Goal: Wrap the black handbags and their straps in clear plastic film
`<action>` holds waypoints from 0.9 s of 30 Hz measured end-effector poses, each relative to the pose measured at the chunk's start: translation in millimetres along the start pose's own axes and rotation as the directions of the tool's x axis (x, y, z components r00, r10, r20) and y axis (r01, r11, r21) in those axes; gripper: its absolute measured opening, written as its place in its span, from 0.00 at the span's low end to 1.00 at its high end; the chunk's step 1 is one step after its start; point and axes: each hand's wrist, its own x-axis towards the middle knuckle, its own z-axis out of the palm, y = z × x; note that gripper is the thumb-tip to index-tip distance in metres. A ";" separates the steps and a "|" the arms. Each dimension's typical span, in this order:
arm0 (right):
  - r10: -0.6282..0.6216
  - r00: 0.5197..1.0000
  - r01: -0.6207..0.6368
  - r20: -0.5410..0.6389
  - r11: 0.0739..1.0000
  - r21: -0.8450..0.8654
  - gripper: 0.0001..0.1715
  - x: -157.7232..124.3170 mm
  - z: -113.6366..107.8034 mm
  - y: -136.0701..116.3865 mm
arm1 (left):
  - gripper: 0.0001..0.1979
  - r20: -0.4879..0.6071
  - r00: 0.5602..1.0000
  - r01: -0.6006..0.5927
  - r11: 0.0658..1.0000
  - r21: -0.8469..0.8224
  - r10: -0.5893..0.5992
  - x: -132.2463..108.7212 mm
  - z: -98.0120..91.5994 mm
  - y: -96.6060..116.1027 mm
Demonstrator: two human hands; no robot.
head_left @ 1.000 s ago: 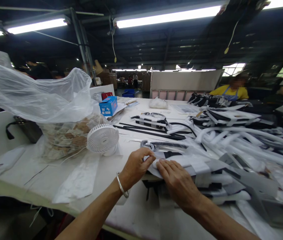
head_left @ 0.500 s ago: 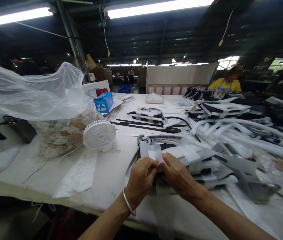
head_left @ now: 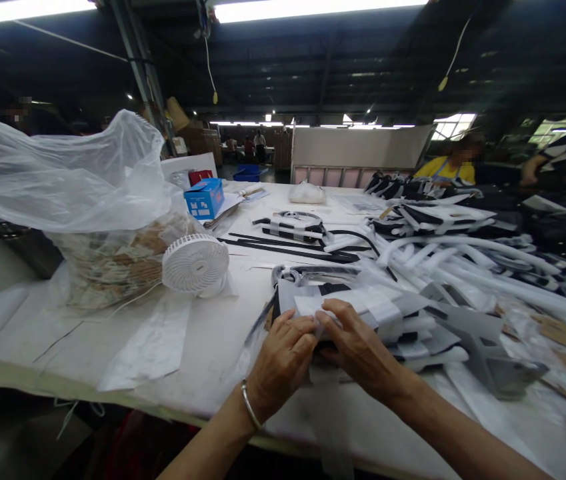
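"Two hands: left hand point(head_left: 283, 360), right hand point(head_left: 364, 345), lower centre. How far along?"

"One wrapped bundle point(head_left: 381, 315), right of centre, looks mostly covered; one white sheet point(head_left: 307, 305), at its left end, seems not yet settled."

"Fingers point(head_left: 340, 312)?"

"Bent against that sheet; whether gripping, I cannot tell."

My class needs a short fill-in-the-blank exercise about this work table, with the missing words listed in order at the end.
1. The left hand and right hand are both at the wrapped bundle; the bracelet is worn on the ____ wrist.
2. The round white device on the table is a ____.
3. The carton beyond it is mainly ____ in colour.

Missing words: left; fan; blue.
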 end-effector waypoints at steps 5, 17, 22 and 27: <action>-0.073 0.997 0.073 -0.006 0.997 -0.007 0.23 1.9 0.8 1.2 | 0.24 -0.037 0.995 0.095 0.995 -0.013 -0.096 -2.3 5.1 -4.0; -0.041 0.999 0.040 0.019 0.998 0.050 0.41 1.4 -2.0 -2.3 | 0.08 -0.037 0.985 0.161 0.969 -0.187 -0.171 13.4 -3.7 -7.5; -0.032 0.998 0.031 0.050 0.999 0.009 0.21 4.7 -3.2 -4.8 | 0.05 -0.075 0.987 0.131 0.976 -0.174 -0.145 6.9 -5.1 -7.8; -0.059 0.998 0.060 0.033 0.998 -0.007 0.26 5.8 -1.3 -3.0 | 0.34 0.060 0.983 0.170 0.985 0.012 -0.171 1.2 -6.8 -25.5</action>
